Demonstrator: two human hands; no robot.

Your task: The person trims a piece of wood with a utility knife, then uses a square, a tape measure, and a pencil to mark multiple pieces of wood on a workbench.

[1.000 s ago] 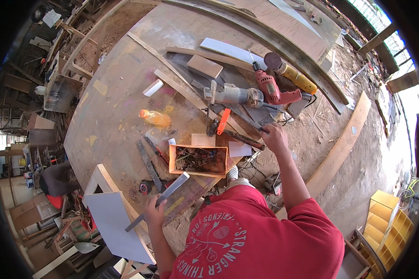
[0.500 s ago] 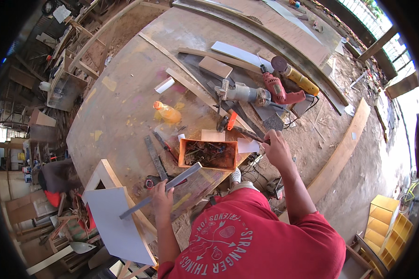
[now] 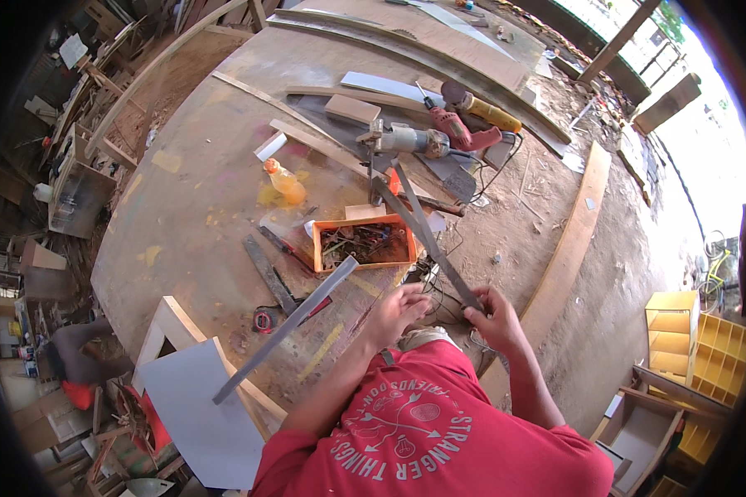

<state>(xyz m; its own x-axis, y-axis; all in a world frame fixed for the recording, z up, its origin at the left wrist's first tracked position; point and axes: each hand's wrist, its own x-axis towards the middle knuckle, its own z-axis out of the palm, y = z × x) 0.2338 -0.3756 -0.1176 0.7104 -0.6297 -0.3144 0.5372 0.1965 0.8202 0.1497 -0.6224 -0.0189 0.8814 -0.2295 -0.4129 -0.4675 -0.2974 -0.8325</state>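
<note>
My right hand point(image 3: 491, 318) is closed round the near end of a long, dark metal tool point(image 3: 443, 263). Two narrow, blade-like arms spread from it toward the jigsaw; its exact kind is unclear. My left hand point(image 3: 398, 315) is close by on the left, fingers loosely bent and nothing visible in them. A thin grey strip point(image 3: 286, 327) lies slantwise, its lower end over a white panel point(image 3: 195, 398) and its upper end near an orange box point(image 3: 365, 266). That box holds a jumble of small hardware. Left of it rest a dark flat bar point(image 3: 267, 272) and a tape measure point(image 3: 264, 320).
On the worktable point(image 3: 199, 224) stands an orange bottle point(image 3: 284, 181). Farther right lie a jigsaw point(image 3: 410, 140), a red drill point(image 3: 460, 130) and a yellow grinder point(image 3: 491, 112) with cords. A long curved board point(image 3: 568, 240) lies on the ground; yellow shelving point(image 3: 671, 331) stands at right.
My right hand has drawn the dark tool off the table toward me. My left hand has let go of the grey strip and moved right, near my right hand. The whole view has shifted slightly.
</note>
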